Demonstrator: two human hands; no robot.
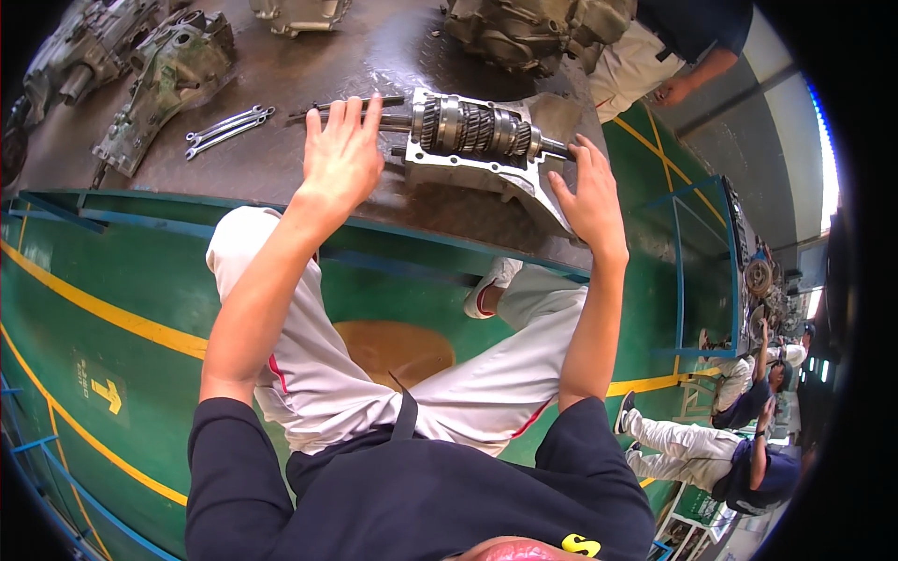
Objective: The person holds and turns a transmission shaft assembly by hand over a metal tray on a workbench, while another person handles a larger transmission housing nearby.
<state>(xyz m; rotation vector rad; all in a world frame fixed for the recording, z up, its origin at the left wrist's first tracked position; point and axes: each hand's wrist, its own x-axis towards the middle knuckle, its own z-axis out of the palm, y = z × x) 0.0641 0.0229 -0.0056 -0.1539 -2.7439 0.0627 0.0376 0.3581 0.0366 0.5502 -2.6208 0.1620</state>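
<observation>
A gear shaft (472, 129) with several gears lies in an open silver gearbox housing half (468, 171) on the metal workbench. My left hand (341, 159) lies over the left end of the shaft, its fingers stretched out and slightly spread; its thumb is hidden. At the other end, my right hand (591, 196) has thumb and fingers apart beside the shaft's thin right end and the housing's flared edge. The fingertips come close to the shaft end there; whether they press on it I cannot tell. Behind my left fingers a thin dark rod (391, 100) partly shows.
Two wrenches (224, 129) lie left of my left hand. Gearbox casings (173, 79) stand at the far left, with a larger one (538, 33) at the back. A co-worker's hand (672, 91) hangs by the bench's right corner. More people (748, 463) are at the right.
</observation>
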